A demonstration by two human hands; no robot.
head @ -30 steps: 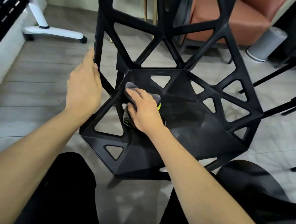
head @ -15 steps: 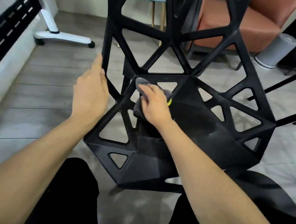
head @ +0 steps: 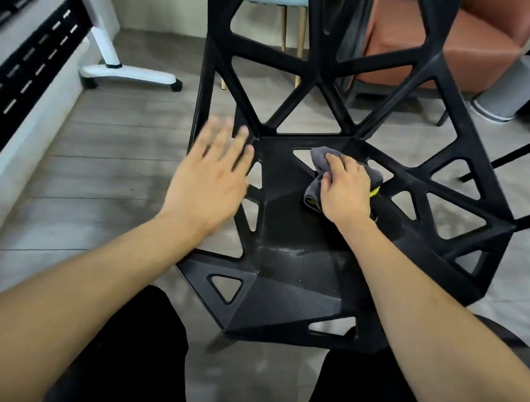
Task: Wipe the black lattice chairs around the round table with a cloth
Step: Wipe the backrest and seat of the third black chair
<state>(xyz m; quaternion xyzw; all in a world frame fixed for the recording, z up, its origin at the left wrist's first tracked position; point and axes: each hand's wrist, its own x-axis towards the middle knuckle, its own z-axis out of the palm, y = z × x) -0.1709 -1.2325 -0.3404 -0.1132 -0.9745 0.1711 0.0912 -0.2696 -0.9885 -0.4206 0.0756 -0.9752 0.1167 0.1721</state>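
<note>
**Mid-wipe on the chair seat, back corner next**

The person is standing over one black lattice chair (head: 300, 264) and is partway through the seat. The right hand (head: 345, 192) is curled down on a bunched grey cloth (head: 319, 156) with a yellow edge, pressing it onto the seat close to the back edge, right where the seat meets the backrest lattice. The left hand (head: 211, 179) is spread open and blurred, hovering over the seat's left edge by the backrest strut; can't tell if it's actually touching the frame.

Looks like the seat-wiping step is in hand, backrest bars likely not done yet. Next move probably calls for dragging the cloth across the seat panels and around the triangular cutouts, with the left hand bracing the frame so the chair doesn't skid on the floor (head: 106, 168).
</note>
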